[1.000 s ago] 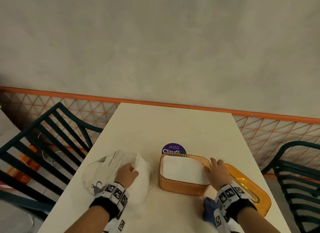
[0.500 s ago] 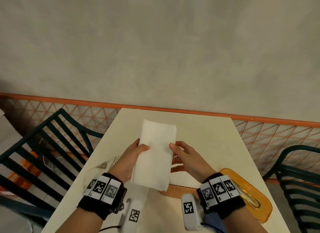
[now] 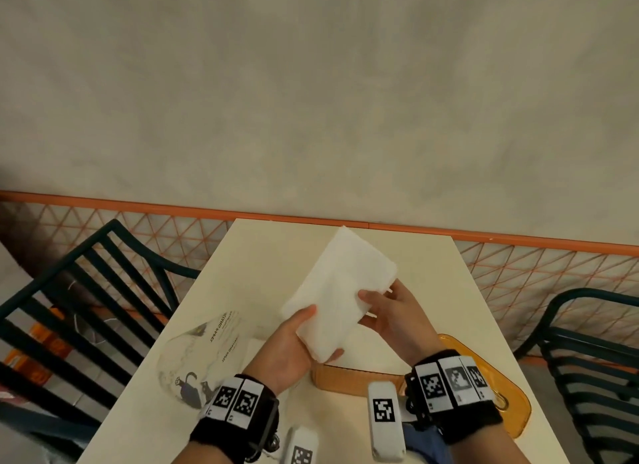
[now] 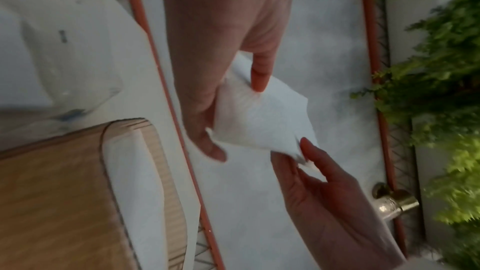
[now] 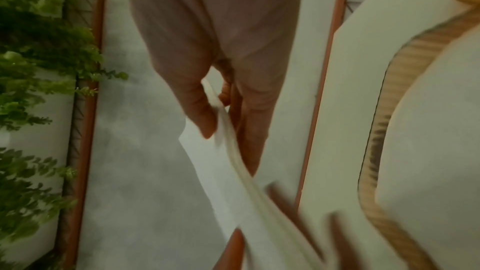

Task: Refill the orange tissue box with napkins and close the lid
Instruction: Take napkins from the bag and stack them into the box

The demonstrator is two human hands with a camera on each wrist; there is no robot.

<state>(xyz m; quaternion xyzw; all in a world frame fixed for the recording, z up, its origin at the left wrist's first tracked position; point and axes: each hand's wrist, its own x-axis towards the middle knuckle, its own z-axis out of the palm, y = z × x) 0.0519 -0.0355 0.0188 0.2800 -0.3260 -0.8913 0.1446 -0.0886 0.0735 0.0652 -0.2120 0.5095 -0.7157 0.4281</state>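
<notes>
Both hands hold a white stack of folded napkins (image 3: 337, 292) in the air above the table. My left hand (image 3: 294, 342) grips its near end, thumb on top. My right hand (image 3: 390, 311) pinches its right edge between thumb and fingers; the same stack of napkins (image 5: 233, 171) shows edge-on in the right wrist view and as white folded napkins (image 4: 259, 118) in the left wrist view. Below the hands stands the orange tissue box (image 3: 349, 379), open, with white napkins inside (image 4: 145, 192). Its orange lid (image 3: 515, 408) lies on the table to the right of the box.
A clear plastic napkin wrapper (image 3: 204, 353) lies on the cream table (image 3: 269, 256) at the left. Dark metal chairs stand on the left (image 3: 79, 290) and the right (image 3: 594, 360). An orange lattice railing (image 3: 518, 263) runs behind the table. Something blue (image 3: 425, 443) lies at the near edge.
The left hand lifted the napkin stack from the wrapper, the right hand left the box rim and took the stack's edge. Since half a second ago the stack has tilted to the right.
</notes>
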